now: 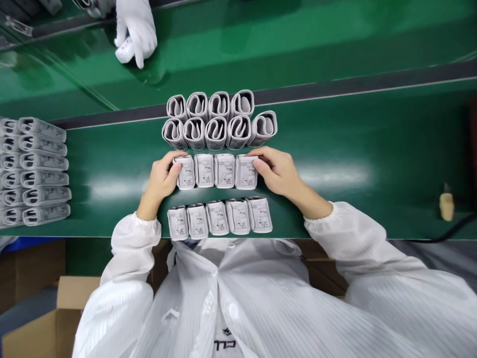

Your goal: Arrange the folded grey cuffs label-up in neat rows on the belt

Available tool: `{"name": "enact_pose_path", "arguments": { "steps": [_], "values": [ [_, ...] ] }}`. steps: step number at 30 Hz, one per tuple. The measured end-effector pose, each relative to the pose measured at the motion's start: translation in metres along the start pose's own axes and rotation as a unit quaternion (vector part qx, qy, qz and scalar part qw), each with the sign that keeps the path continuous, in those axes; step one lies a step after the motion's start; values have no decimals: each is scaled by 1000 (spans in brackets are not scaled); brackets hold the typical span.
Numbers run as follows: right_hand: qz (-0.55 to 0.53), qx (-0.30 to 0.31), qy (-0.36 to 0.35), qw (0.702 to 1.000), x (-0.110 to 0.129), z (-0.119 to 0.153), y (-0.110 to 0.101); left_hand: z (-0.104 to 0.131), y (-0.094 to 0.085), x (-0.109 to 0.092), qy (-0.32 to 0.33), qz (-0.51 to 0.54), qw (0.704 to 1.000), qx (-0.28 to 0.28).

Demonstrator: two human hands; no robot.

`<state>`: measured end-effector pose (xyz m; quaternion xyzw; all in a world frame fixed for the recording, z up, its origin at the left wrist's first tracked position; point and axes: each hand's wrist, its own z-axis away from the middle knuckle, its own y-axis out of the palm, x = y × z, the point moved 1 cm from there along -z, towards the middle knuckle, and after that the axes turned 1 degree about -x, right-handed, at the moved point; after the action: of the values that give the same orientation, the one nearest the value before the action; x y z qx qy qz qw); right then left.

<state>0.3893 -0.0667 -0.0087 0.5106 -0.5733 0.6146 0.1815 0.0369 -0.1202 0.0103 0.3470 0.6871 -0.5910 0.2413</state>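
Observation:
On the green table, a middle row of folded white printed bundles [224, 171] lies between my hands. My left hand [164, 174] closes its thumb and fingers on the leftmost bundle [186, 173]. At the other end, my right hand [278, 171] has its fingers behind and its thumb on the front of the rightmost bundle [246, 173]. Nearer my body is a second row of bundles [218, 218]. Beyond my hands, several rolled bundles [216, 130] stand in two rows with their coiled ends showing.
Stacked rolled bundles [44, 171] stand at the far left. Across the table is another person's white-gloved hand [137, 32] with a small white item. A small yellowish object [446, 205] and a black cable [452, 229] lie at the right. An open cardboard box [33, 335] sits below left.

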Motion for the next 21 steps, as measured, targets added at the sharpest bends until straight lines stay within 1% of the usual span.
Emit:
{"name": "enact_pose_path", "arguments": {
  "steps": [6,15,21],
  "values": [
    [-2,-6,13,1000,-1,2,0,2,0,0,1,33,999,-19],
    [-40,-3,43,998,-2,3,1,4,1,2,-25,21,999,-44],
    [-54,-6,43,998,-2,3,0,4,1,4,-30,28,998,-49]
  ]
}}
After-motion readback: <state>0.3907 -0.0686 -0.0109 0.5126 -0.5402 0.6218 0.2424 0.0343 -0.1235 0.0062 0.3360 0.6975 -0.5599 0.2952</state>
